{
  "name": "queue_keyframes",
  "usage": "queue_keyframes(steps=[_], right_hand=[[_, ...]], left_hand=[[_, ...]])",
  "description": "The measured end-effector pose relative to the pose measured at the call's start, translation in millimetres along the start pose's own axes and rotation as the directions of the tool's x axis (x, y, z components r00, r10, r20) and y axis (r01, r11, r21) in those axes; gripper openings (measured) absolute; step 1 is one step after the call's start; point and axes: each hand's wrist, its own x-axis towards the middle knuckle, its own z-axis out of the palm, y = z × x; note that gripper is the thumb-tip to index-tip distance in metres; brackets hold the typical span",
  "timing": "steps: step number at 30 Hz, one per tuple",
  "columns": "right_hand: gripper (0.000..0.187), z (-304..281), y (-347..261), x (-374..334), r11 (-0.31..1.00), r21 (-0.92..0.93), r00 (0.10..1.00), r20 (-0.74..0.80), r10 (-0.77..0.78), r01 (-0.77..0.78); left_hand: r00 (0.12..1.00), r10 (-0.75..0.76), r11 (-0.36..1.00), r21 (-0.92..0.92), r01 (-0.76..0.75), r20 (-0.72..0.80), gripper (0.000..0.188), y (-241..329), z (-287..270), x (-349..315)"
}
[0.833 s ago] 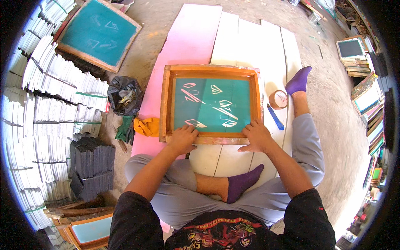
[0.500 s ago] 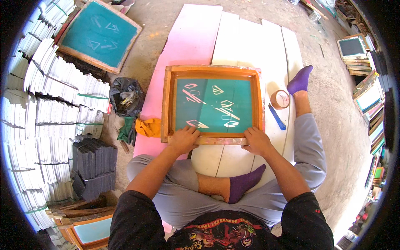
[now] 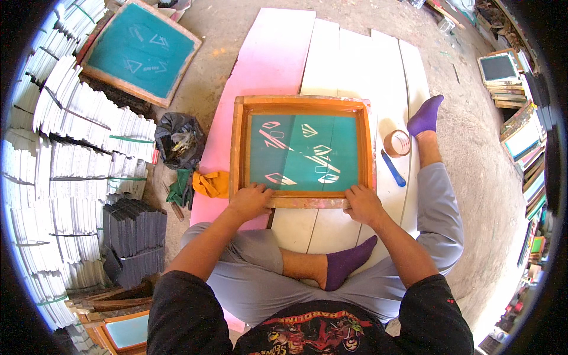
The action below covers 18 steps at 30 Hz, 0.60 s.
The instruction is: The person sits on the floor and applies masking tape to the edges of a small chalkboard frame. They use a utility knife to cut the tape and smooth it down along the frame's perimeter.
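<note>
Head view: half-curled left hand (image 3: 251, 202) and right hand (image 3: 362, 205) grip a stained, rectangular wooden frame (image 3: 307, 202).

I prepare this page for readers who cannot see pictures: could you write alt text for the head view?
A left hand and a right hand rest on the near edge of a wood-framed, pale-patterned teal screen on pink and white boards. A tape roll and a blue tool lie to its right, an orange cloth to its left.

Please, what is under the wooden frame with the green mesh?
A pink board and white boards run under the frame, partly showing through its green mesh. What the wooden sides cover cannot be seen.
</note>
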Motion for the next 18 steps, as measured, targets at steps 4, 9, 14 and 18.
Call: queue_keyframes(steps=[4, 9, 14, 18], right_hand=[[0.042, -10, -10, 3, 1.000, 0.020, 1.000, -0.001, 0.005, -0.005], [0.045, -18, -12, 6, 0.997, -0.002, 0.992, 0.095, 0.082, -0.082], [0.048, -3, -5, -1, 0.997, -0.003, 0.997, -0.019, 0.078, -0.078], [0.052, 7, -5, -13, 0.979, -0.199, 0.982, -0.187, 0.013, -0.051]], left_hand=[[0.999, -0.009, 1.000, 0.001, 0.009, -0.050, 0.053, -5, -1, -6], [0.998, -0.025, 1.000, -0.001, 0.025, -0.053, 0.055, -6, 3, -6], [0.996, -0.031, 0.999, -0.023, 0.029, -0.086, 0.052, -9, 7, -6], [0.994, -0.048, 0.999, 0.003, 0.048, -0.097, 0.050, -5, 2, -4]])
